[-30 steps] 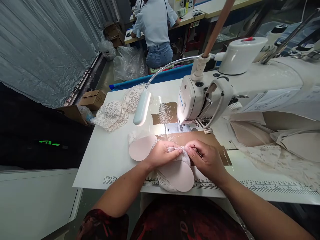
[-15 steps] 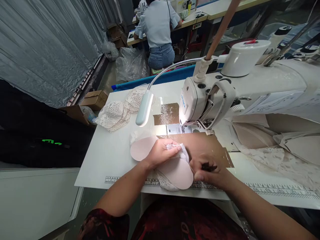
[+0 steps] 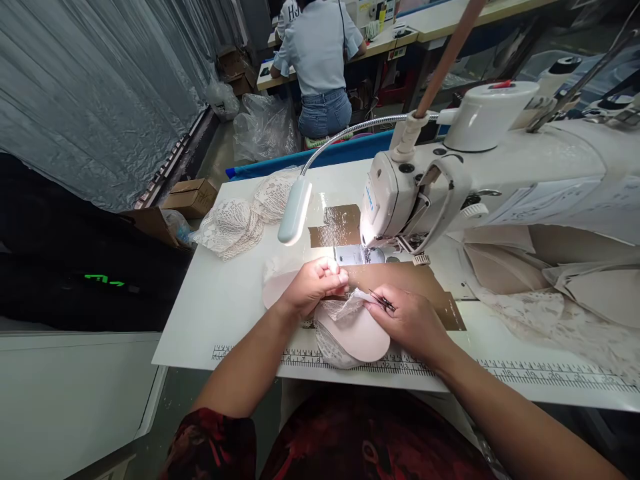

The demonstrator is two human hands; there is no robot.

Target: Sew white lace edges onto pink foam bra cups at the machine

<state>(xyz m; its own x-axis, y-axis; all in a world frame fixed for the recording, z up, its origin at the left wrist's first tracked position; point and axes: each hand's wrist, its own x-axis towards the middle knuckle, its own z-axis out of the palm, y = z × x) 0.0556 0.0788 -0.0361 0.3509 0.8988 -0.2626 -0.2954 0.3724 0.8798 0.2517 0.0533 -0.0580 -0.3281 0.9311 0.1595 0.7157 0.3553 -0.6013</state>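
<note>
My left hand (image 3: 314, 283) is closed in a fist on the pale pink padded cup piece (image 3: 357, 337) with white lace trim (image 3: 345, 308), pinching its upper edge. My right hand (image 3: 407, 320) grips small dark thread snips (image 3: 383, 302), their tips at the lace edge beside my left fingers. The piece lies on the white sewing table (image 3: 225, 313), just in front of the needle area of the white sewing machine (image 3: 450, 180).
A stack of white lace cups (image 3: 235, 227) sits at the table's far left, under a gooseneck lamp (image 3: 295, 210). Beige fabric pieces (image 3: 575, 280) lie under the machine arm at right. A printed ruler (image 3: 525, 373) runs along the front edge. A person sits at another table behind.
My right hand came back up from the table's front edge, holding the snips, to the lace. My left hand shifted up and closed into a fist on the piece.
</note>
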